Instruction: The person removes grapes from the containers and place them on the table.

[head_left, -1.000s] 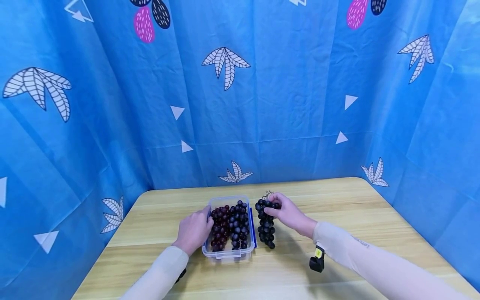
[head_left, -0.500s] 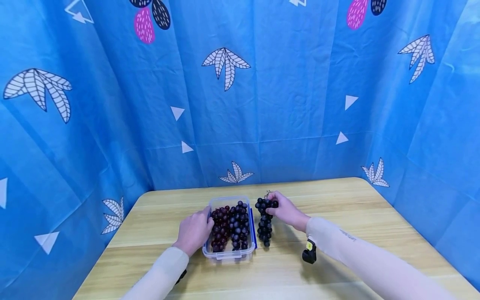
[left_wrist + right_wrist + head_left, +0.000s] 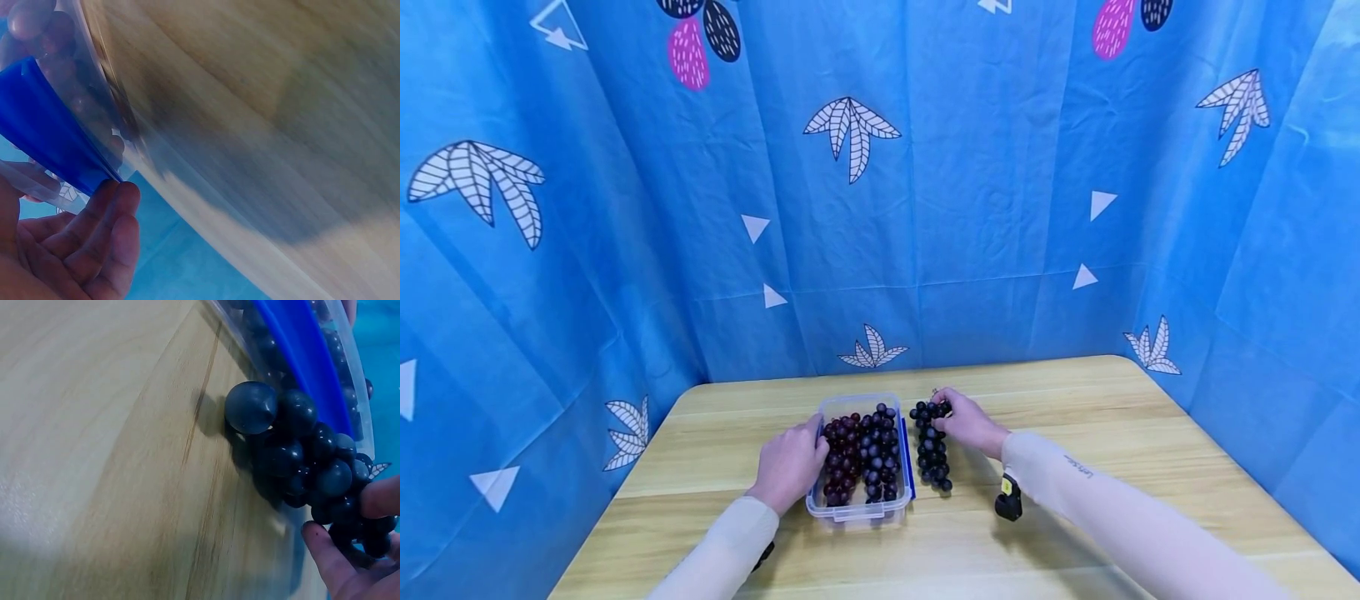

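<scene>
My right hand (image 3: 967, 423) holds a bunch of black grapes (image 3: 932, 457) by its stem end, just right of a clear plastic container (image 3: 859, 512). In the right wrist view, thumb and fingers close on the upper grapes (image 3: 334, 478); the bunch's lower end hangs close to the tabletop, and contact is unclear. My left hand (image 3: 786, 468) grips the container's left side, fingers by a blue latch flap (image 3: 50, 128) in the left wrist view. Inside the container lie dark red grapes (image 3: 841, 460) on the left and black grapes (image 3: 880, 450) on the right.
A light wooden table (image 3: 722, 433) bears everything. Along the container's right side, another blue flap (image 3: 306, 369) hangs folded out beside the bunch. A blue patterned curtain (image 3: 970, 208) encloses the table's back and sides.
My right hand has moved slightly left and down with the bunch, whose lower end swung left and then back right. The left hand and container have stayed in place.
</scene>
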A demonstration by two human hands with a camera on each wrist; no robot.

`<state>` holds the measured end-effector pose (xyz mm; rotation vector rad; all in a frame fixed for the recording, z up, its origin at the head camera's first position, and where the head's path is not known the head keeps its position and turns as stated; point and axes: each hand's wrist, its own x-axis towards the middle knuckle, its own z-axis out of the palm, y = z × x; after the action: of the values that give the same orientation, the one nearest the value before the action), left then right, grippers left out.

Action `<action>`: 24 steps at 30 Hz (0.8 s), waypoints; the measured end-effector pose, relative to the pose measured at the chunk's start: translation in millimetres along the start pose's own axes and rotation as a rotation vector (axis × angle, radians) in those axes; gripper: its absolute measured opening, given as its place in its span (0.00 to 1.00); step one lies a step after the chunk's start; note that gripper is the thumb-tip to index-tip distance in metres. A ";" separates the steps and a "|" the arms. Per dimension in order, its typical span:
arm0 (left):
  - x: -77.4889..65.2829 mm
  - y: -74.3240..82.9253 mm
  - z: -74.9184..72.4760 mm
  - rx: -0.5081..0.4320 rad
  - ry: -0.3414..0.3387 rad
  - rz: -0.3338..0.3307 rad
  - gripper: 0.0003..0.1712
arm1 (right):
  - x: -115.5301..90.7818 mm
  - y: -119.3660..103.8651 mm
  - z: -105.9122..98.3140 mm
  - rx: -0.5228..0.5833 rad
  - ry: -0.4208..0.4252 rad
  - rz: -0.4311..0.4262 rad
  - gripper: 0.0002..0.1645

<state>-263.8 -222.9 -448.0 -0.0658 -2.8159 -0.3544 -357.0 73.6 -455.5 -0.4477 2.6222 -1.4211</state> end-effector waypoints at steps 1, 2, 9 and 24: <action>0.1 0.1 0.1 0.002 -0.001 0.000 0.29 | -0.2 -0.5 -0.2 -0.005 -0.003 0.000 0.20; 0.2 0.2 0.1 0.003 -0.004 -0.002 0.29 | -0.3 -0.5 -0.3 -0.011 -0.007 -0.001 0.20; 0.2 1.3 -0.1 0.001 -0.010 -0.004 0.29 | 2.6 5.7 -0.8 -0.099 -0.017 -0.013 0.26; 0.1 1.9 -0.2 -0.015 -0.020 -0.011 0.30 | 2.9 11.0 -7.1 -0.099 -0.108 0.046 0.31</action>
<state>-263.7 -221.1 -447.3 -0.0569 -2.8345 -0.3790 -363.7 84.0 -460.8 -0.4592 2.6069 -1.2216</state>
